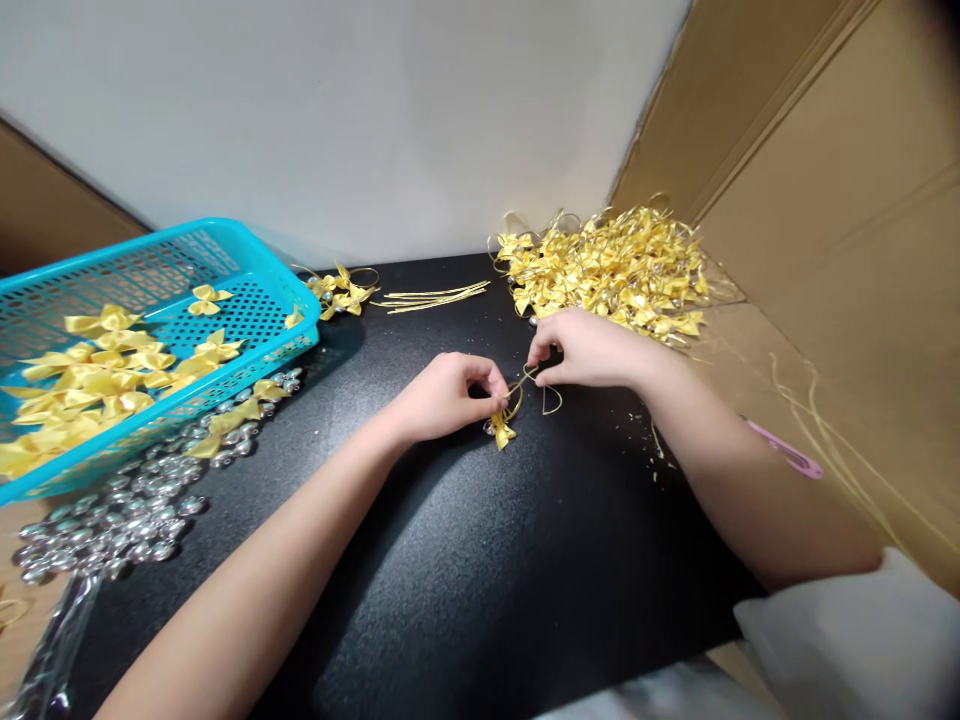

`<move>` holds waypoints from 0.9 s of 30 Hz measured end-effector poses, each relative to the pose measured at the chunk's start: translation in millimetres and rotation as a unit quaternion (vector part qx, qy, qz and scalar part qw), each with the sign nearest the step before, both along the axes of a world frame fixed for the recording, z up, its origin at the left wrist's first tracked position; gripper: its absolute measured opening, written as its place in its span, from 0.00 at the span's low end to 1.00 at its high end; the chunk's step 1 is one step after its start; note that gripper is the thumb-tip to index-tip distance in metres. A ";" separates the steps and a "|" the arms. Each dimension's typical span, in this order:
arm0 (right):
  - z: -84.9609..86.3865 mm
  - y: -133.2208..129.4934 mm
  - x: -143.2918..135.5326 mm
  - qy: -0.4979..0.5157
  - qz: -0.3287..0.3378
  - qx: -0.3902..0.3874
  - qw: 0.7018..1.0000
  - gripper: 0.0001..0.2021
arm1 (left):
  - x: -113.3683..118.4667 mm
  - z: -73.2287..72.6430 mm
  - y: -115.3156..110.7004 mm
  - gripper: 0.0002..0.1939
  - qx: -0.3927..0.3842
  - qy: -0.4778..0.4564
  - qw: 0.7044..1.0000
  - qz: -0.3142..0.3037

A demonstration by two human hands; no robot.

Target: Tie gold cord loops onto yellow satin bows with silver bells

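Over the middle of the black table, my left hand (pixel 457 398) pinches a gold cord (pixel 516 400) near its loop. A small yellow ribbon bow (pixel 502 432) with a shiny bead beside it hangs just below those fingertips. To the right, my right hand (pixel 574 347) has its thumb and fingers closed on the same cord, whose loose end curls down under the hand. The exact grip of the right fingertips is too small to make out fully.
A turquoise basket (pixel 281 345) of yellow bows stands at left, with silver beads (pixel 127 515) spilled along its front. Several cut gold cords (pixel 435 296) lie at the back. A heap of finished-looking bows (pixel 615 265) sits back right, near cardboard (pixel 840 220). A pink clip (pixel 784 448) lies right.
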State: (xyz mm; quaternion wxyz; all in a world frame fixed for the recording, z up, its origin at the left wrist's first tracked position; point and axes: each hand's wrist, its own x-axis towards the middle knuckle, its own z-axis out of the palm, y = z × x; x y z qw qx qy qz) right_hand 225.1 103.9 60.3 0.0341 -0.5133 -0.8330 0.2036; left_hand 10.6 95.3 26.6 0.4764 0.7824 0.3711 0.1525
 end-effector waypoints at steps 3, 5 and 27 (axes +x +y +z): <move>7.0 -8.1 -4.2 0.025 0.039 0.043 0.998 0.09 | -0.6 0.8 0.1 0.03 0.002 -0.006 1.000 -0.002; 10.5 -15.0 -11.9 0.043 0.072 0.068 0.994 0.06 | -0.9 1.2 -0.1 0.03 0.008 -0.005 1.000 -0.001; 11.6 -27.5 -36.8 -0.052 0.139 0.057 0.987 0.07 | 2.0 3.5 -5.2 0.15 0.005 0.024 1.000 0.008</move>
